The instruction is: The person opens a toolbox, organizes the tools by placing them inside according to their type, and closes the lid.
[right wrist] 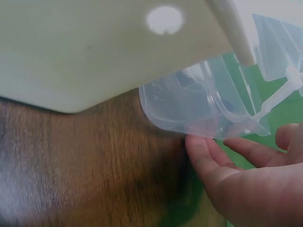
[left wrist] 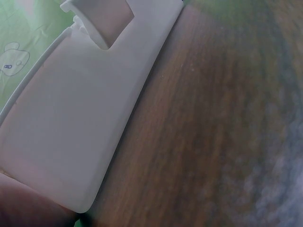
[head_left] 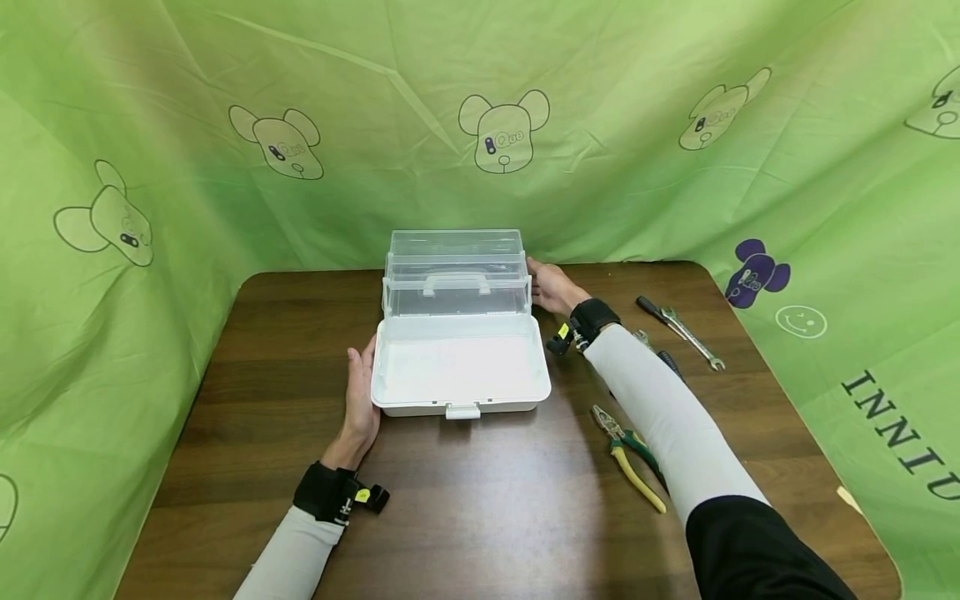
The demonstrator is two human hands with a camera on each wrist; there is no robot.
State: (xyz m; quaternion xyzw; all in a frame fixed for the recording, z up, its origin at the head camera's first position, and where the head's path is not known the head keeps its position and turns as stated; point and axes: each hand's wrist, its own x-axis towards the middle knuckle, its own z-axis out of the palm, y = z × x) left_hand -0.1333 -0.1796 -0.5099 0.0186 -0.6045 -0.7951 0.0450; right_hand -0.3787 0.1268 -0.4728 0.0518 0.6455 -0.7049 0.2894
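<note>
A white toolbox stands on the table with its lid swung back and its base tray bare inside. Clear plastic upper tiers fan out behind the base, and a white latch hangs at the front. My left hand rests along the box's left side, fingers fairly straight. At the back right, my right hand touches the edge of the clear plastic with its fingertips. In the right wrist view, the fingers meet the underside of that clear part and the thumb stays apart from it.
Right of the box lie pliers with yellow and green handles, a wrench and a black-handled tool. Another dark-handled tool is partly hidden by my right sleeve. A green printed curtain hangs behind the table.
</note>
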